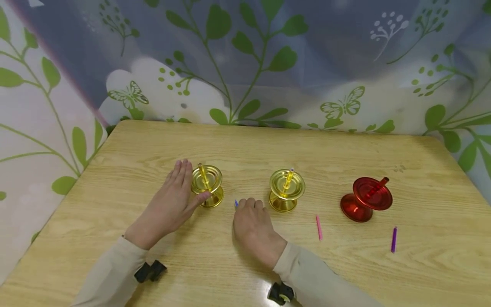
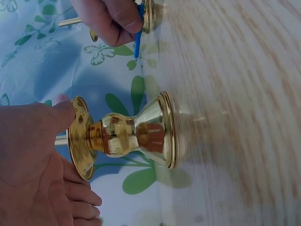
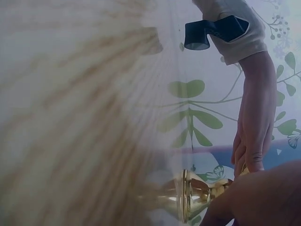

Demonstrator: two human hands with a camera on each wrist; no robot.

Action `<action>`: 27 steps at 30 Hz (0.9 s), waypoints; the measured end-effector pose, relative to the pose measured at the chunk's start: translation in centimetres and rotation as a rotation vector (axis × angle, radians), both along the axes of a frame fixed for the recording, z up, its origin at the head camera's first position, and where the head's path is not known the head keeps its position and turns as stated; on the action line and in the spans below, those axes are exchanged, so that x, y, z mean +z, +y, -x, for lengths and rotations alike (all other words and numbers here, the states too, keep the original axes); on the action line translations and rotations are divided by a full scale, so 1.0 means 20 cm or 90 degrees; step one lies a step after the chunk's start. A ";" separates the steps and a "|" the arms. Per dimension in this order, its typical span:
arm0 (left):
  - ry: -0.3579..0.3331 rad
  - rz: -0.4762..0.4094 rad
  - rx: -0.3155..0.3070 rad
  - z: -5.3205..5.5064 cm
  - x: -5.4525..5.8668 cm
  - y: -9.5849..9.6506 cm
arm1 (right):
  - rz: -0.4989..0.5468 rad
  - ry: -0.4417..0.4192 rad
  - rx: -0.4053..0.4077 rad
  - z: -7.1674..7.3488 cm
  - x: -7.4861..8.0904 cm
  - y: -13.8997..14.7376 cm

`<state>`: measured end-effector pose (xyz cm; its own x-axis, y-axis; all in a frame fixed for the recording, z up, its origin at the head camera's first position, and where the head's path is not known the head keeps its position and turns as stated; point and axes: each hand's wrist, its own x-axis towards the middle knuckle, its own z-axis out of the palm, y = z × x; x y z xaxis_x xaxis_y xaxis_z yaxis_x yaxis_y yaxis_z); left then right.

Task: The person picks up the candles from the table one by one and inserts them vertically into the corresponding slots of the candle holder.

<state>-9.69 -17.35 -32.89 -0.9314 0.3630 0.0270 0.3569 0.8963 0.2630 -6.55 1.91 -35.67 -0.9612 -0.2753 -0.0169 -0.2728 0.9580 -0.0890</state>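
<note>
My left hand [image 1: 174, 198] is at the left gold candle holder [image 1: 207, 183], its straight fingers along the dish's left side and the thumb in front of the dish. In the left wrist view that thumb lies at the rim of the dish [image 2: 82, 141]. My right hand [image 1: 255, 228] is low over the table between the two gold holders. It pinches a thin blue candle [image 2: 137, 44], of which only one end shows from above. Just right of this hand stands the second gold candle holder [image 1: 284, 200].
Farther right, a red candle holder [image 1: 356, 209] stands on the wooden table [image 1: 172, 140]. A pink candle [image 1: 319, 228] and a purple candle [image 1: 394, 240] lie in front of the holders. Behind the table hangs a leaf-patterned cloth [image 1: 326, 64].
</note>
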 end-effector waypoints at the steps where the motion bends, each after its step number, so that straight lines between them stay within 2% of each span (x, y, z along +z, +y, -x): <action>1: -0.001 0.001 -0.004 0.00 0.00 0.01 | 0.006 0.006 0.001 0.00 0.00 0.01; 7: -0.012 0.001 -0.021 0.00 -0.02 0.05 | 0.009 0.009 -0.017 0.01 0.01 0.05; 10: -0.023 0.001 -0.012 -0.02 -0.02 0.03 | 0.015 0.034 0.009 0.01 0.01 0.05; 14: -0.027 0.000 -0.010 -0.04 -0.02 0.02 | 0.025 0.136 0.069 0.01 0.01 0.05; 16: -0.025 -0.002 -0.018 -0.03 -0.02 0.03 | 0.012 0.190 0.090 0.03 0.02 0.07; 19: -0.020 -0.008 -0.027 0.00 -0.02 0.06 | -0.002 0.237 0.097 0.06 0.04 0.11; 23: -0.016 -0.019 -0.036 0.03 -0.02 0.08 | -0.006 0.239 0.089 0.09 0.09 0.14; 27: -0.019 -0.020 -0.031 0.02 -0.01 0.05 | -0.013 0.222 0.115 0.11 0.12 0.13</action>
<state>-10.06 -16.34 -33.11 -0.9134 0.4070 0.0113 0.3911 0.8692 0.3026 -8.68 4.42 -33.31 -0.8462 -0.4435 0.2954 -0.4477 0.8923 0.0573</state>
